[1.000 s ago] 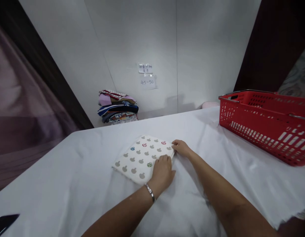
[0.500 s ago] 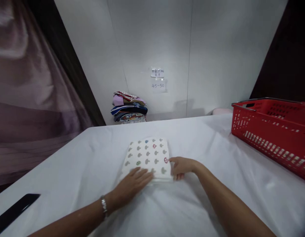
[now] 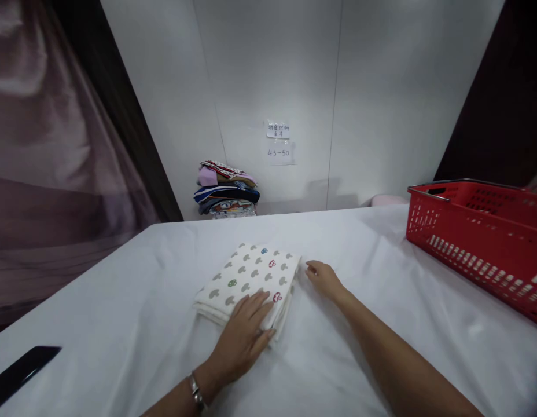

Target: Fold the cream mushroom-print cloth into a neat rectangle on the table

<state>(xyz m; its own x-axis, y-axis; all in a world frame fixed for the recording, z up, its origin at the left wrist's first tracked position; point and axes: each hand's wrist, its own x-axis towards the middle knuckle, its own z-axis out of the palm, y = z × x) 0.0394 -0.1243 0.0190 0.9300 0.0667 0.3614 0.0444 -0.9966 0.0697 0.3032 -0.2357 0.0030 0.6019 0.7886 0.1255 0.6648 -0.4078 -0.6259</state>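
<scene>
Cloth (image 3: 251,279) turned, left fingers (image 3: 252,305) half-spread on it, right fingers (image 3: 314,266) curled beside

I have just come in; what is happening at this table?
A person is handling a folded cloth, printed with mushrooms, on a white-covered table. The left hand lies on the cloth's near edge; the right hand is beside its far right corner, apparently not touching it. A red basket stands at the right.

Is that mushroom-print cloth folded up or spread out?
Folded: the white cloth shows stacked layers along its near and right edges, with the left hand resting on it.
</scene>
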